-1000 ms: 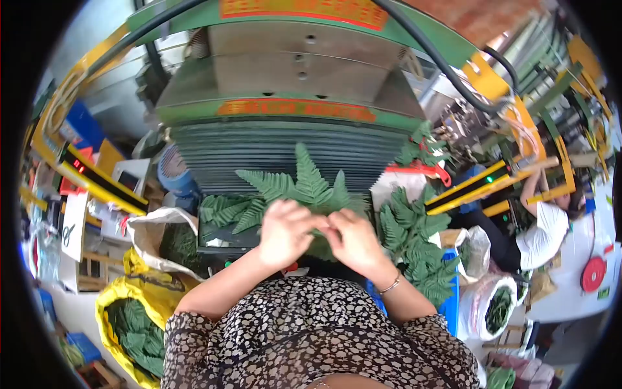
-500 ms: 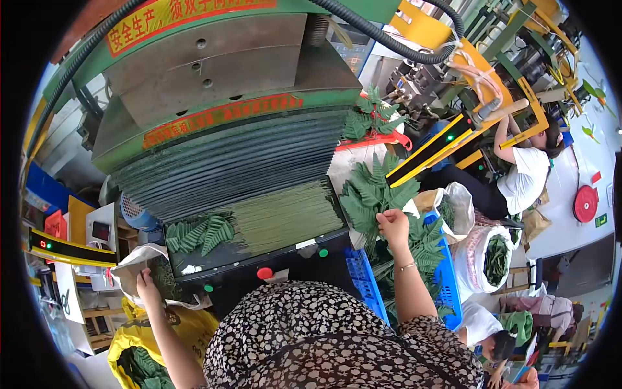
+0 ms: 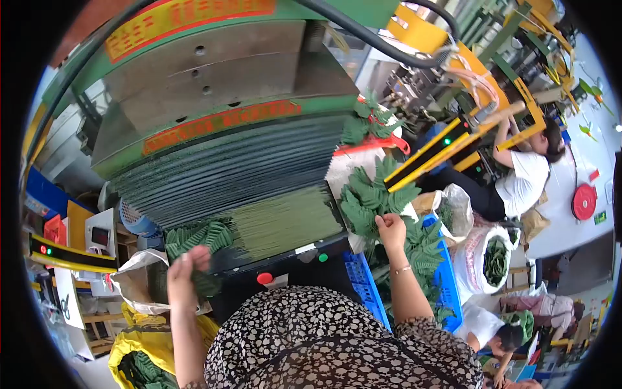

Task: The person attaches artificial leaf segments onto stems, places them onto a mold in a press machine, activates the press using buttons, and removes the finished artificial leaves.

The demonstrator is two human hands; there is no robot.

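Note:
My left hand, smeared by motion, is over the front left corner of the press bed with its fingers drawn together. A blurred dark green leaf hangs at those fingers. Behind it, a pile of fern leaves lies on the left end of the bed, beside a mat of thin green stems. On the right, my right hand pinches a fern leaf near its stem; the grip is partly hidden by the fingers. More fern leaves lie below, over a blue basket.
A green press with a ridged dark plate overhangs the bed. Yellow-black bars flank it. A white sack and yellow bag stand left; a leaf sack stands right. A person in a white shirt sits nearby.
My left hand has left the white sack's rim and moved right to the bed's front corner, with a leaf at its fingers. My right hand has barely moved.

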